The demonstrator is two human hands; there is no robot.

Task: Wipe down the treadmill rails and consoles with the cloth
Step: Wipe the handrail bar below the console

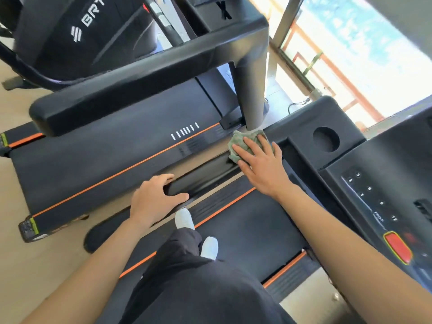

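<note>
A crumpled grey-green cloth [238, 142] lies on the far end of the black left handrail [205, 174] of the treadmill I stand on. My right hand [261, 167] presses flat on the cloth, fingers spread, partly covering it. Nearer to me, my left hand [154, 199] grips the near end of the same rail. The black console [378, 197] with buttons and a red stop button sits to the right, with a round cup hole [326, 139] behind it.
A second treadmill [117, 160] with orange stripes stands to the left; its thick handrail [131, 90] and grey upright post [252, 97] rise just above the cloth. My feet in white socks [184, 218] stand on the belt. Bright windows [350, 54] lie beyond.
</note>
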